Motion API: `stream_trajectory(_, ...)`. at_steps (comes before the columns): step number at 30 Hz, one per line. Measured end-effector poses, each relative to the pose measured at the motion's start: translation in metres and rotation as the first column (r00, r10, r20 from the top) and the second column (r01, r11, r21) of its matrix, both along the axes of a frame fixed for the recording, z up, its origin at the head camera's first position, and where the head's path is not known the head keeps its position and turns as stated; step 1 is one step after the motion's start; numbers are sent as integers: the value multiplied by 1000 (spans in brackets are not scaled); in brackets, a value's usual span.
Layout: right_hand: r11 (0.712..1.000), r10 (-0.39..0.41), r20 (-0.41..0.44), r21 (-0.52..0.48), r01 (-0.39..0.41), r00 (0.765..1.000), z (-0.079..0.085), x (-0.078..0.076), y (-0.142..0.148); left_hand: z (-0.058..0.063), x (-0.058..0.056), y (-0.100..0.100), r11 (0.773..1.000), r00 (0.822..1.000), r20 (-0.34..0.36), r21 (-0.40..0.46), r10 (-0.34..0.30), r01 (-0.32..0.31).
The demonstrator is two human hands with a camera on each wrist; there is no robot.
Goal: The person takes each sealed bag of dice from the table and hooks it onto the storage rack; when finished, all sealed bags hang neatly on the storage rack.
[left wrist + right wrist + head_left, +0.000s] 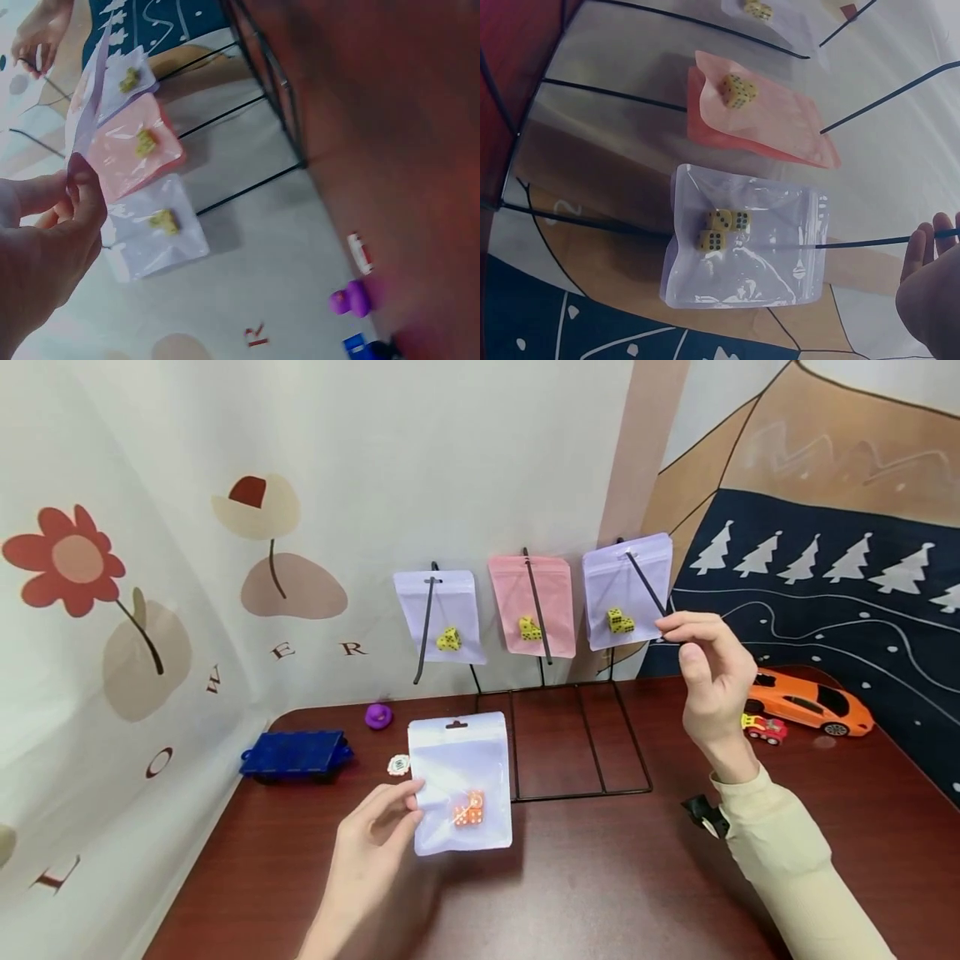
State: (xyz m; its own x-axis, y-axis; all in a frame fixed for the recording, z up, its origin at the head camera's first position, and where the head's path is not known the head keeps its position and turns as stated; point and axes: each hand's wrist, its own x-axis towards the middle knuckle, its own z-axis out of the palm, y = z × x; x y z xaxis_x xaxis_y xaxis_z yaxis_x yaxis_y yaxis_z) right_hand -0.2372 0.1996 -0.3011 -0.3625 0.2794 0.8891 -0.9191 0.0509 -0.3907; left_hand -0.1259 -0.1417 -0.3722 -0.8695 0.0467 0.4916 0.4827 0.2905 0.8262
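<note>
By its left edge my left hand (371, 847) pinches a lilac zip bag (457, 764) with orange dice (469, 810) inside; the bag hangs upright above the table. In the left wrist view this held bag (91, 90) shows nearly edge-on. My right hand (716, 681) pinches the front end of the right-hand hook (647, 581) of a black wire rack (562, 797). On that hook hangs a lilac bag (757, 277) with yellow dice (718, 229). A pink bag (531, 585) and another lilac bag (450, 602), both with yellow dice, hang on the other hooks.
At the table's left stand a blue toy wagon (296, 755), a purple rubber duck (378, 717) and a white chip (399, 765). An orange toy car (813, 702), a small red toy car (765, 728) and a black object (705, 815) lie right. Printed curtains stand behind.
</note>
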Motion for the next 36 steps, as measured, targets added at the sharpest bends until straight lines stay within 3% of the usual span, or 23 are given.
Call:
stream_trajectory(6,1000,-15,5,-8,15,1000,0,1,-1,16,1,-3,1000,1000,-8,16,2,-2)
stream_trajectory(15,1000,-12,18,0,12,1000,-4,1,3,25,-3,-3,999,999,-47,39,16,-14)
stream_trajectory(22,1000,3,14,19,-3,1000,-3,-1,3,29,0,0,999,987,-159,50,25,-18)
stream_trajectory(28,1000,5,9,23,-5,1000,-3,-1,3,30,-1,1,996,957,-291,87,18,8)
stream_trajectory(32,1000,0,10,30,0,1000,-6,-3,4,30,-3,-2,996,948,-314,90,55,-28)
stream_trajectory(36,1000,-7,7,31,7,1000,-9,-5,5,34,-3,-2,994,956,-274,69,101,-85)
